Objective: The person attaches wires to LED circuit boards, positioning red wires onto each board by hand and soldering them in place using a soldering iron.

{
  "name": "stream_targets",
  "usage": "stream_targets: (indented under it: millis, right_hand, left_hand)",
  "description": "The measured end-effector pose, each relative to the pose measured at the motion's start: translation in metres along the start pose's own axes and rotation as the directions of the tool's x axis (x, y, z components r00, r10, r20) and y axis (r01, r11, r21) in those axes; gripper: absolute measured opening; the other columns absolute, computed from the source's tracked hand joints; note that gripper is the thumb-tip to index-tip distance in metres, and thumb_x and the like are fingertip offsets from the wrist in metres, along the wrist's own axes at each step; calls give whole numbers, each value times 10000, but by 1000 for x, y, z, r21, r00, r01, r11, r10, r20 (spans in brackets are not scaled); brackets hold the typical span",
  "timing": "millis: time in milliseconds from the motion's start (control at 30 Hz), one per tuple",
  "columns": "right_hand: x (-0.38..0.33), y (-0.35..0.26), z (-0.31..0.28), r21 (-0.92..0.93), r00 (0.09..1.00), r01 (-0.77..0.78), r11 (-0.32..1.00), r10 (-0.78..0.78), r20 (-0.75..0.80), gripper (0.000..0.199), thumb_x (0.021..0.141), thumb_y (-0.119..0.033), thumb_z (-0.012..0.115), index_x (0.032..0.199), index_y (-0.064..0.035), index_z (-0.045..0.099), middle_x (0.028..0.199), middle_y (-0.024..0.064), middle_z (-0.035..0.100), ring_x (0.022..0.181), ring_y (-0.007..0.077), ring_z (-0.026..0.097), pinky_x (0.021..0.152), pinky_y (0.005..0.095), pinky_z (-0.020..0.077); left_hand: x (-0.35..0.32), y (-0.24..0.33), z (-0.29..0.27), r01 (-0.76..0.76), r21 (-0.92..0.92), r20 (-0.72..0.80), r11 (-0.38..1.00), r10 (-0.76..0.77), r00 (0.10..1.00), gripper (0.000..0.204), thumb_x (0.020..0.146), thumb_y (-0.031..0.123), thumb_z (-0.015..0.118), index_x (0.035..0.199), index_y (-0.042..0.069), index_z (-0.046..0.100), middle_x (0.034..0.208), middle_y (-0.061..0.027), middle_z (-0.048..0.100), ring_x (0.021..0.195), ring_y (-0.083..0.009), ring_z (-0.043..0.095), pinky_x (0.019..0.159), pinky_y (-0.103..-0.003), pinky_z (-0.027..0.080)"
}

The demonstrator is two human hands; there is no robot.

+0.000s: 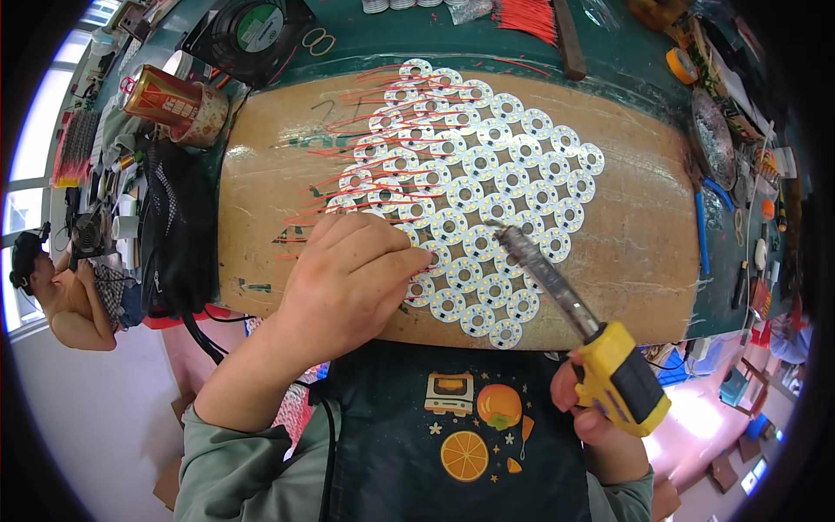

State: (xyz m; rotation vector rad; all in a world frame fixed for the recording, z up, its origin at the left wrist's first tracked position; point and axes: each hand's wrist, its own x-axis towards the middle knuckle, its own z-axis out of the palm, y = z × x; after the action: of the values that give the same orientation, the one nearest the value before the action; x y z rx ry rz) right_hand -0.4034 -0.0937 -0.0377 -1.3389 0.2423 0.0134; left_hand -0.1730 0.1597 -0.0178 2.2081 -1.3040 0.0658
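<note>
A panel of several round white LED discs (487, 178) lies on a wooden board (635, 226), with thin red wires fanning out from its left half. My left hand (348, 278) rests on the panel's near left part, fingers curled and pinching at a disc; what it pinches is hidden. My right hand (600, 418) grips the yellow and black handle of a soldering iron (565, 300). The iron's metal tip reaches up and left to the discs near the panel's middle.
A drink can (161, 96) and a tape roll (206, 113) lie at the board's far left corner, a black fan (252, 30) behind them. A black bag (178, 226) lies left of the board. Tools and a blue pen (701, 230) line the right side. Another person sits at the far left.
</note>
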Motion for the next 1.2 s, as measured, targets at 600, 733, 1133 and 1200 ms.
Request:
stream_targets:
  millis: [600,733,1133,1200]
  right_hand:
    - [8,15,9,-470,972,117,875,-4,234,374,913,-499,643,845,-132,676,728,11,628,629,254,635,516,356,476]
    - [4,21,7,-485,971,126,866,-7,239,376,913,-509,628,770,-161,648,734,6,632,638,264,635,522,374,478]
    - [3,12,7,-129,994,-43,991,55,90,328,837,-394,744,763,-93,633,710,48,598,612,235,580,552,328,454]
    - [2,12,6,-114,994,-51,992,61,86,313,840,-374,742,774,-88,636,713,47,601,616,226,585,555,325,455]
  left_hand:
    - [-3,-1,5,-11,-31,-15,999,10,1000,326,642,-46,717,956,40,711,903,-60,634,851,-256,634,747,-364,529]
    - [-3,-2,5,-5,-47,-12,999,5,1000,321,645,-46,715,955,37,708,906,-62,635,853,-257,634,750,-365,530]
    - [0,-2,5,-12,-40,-9,999,11,1000,305,664,-49,719,958,34,711,906,-65,638,852,-258,635,752,-363,534]
    - [-1,-1,5,3,-38,7,999,-2,1000,306,665,-47,720,960,34,713,908,-66,639,852,-259,635,756,-364,535]
